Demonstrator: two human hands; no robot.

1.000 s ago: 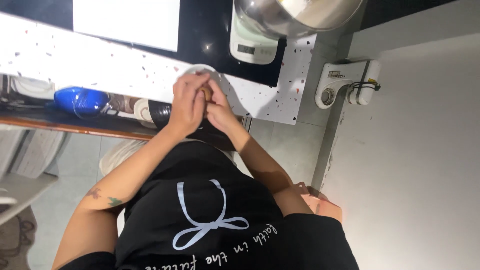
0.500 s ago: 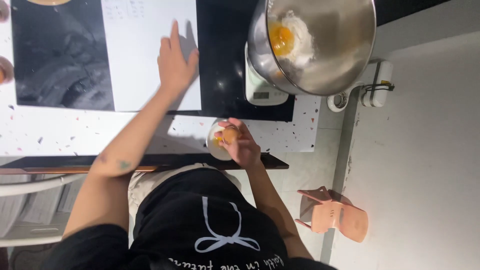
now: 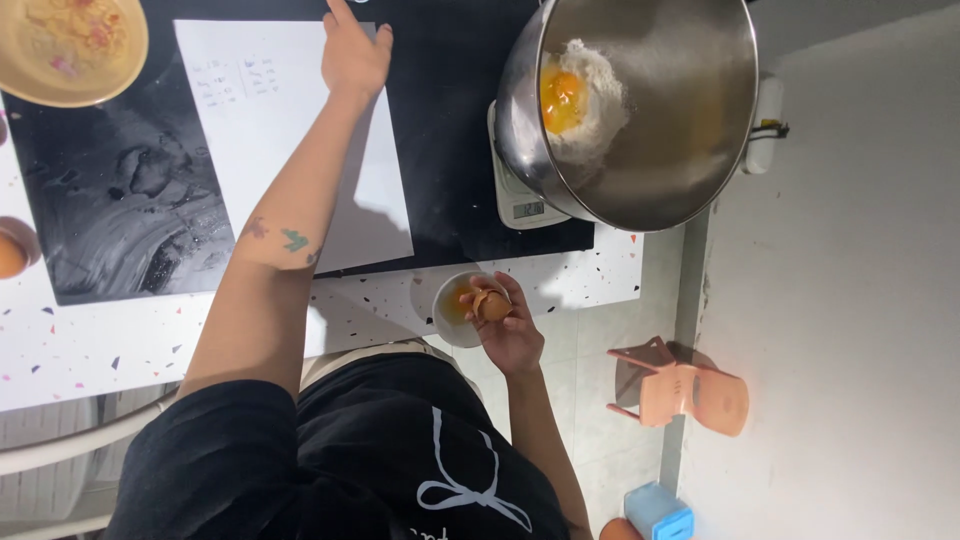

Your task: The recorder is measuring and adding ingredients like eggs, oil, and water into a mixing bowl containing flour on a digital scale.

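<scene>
Right hand (image 3: pixel 510 335) holds eggshell (image 3: pixel 490 305) over small bowl (image 3: pixel 445 315), below scale (image 3: pixel 520 195).

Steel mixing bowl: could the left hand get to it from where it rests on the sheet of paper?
Probably yes. The left hand lies flat on the white paper, and only bare black surface separates it from the steel mixing bowl on the scale. Nothing stands between them.
</scene>
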